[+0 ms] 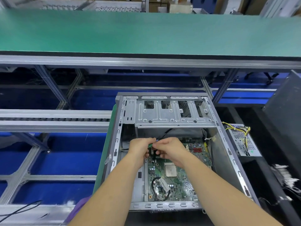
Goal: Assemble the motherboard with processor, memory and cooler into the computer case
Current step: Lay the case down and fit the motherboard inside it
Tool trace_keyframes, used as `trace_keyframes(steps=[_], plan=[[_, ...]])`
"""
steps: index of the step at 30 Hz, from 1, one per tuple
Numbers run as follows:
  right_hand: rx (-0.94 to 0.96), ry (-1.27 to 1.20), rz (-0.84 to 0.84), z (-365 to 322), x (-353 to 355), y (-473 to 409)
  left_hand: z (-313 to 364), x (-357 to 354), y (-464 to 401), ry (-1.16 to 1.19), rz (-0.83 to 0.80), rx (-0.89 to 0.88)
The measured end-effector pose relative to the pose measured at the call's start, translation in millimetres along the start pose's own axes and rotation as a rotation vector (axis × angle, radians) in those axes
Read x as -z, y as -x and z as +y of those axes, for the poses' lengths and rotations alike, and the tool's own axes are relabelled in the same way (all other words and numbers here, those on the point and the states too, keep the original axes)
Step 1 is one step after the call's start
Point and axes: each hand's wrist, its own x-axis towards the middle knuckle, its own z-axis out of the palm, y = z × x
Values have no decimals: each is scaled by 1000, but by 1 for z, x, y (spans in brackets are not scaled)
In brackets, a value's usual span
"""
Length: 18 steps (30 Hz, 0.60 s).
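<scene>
Motherboard (172,185) sits inside the computer case (231,154), lower centre of frame, processor (171,170) seated. Both hands, left (140,149) and right (171,150), pinch a memory module (150,149) above its slot; no cooler is visible, so it likely remains.

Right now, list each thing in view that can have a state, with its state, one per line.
Computer case: side open, lying flat.
Motherboard: seated inside the case.
Processor: in its socket, no cooler on it.
Memory module: pinched between both hands.
Left hand: gripping the module.
Right hand: gripping the module.
</scene>
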Motion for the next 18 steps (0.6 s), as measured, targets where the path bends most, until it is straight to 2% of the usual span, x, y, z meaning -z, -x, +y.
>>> trace_keyframes(steps=[3,5,8,18], plan=[[-51,-63,-63,1,0,1,-3,0,0,-23,-18,-73],[-54,-98,-79,2,-1,0,-4,0,-1,-20,31,-118],[-43,-147,-57,0,-1,-1,-4,0,-3,-36,92,-137],[-34,-192,8,3,3,-8,-9,-3,-10,-302,60,-289]])
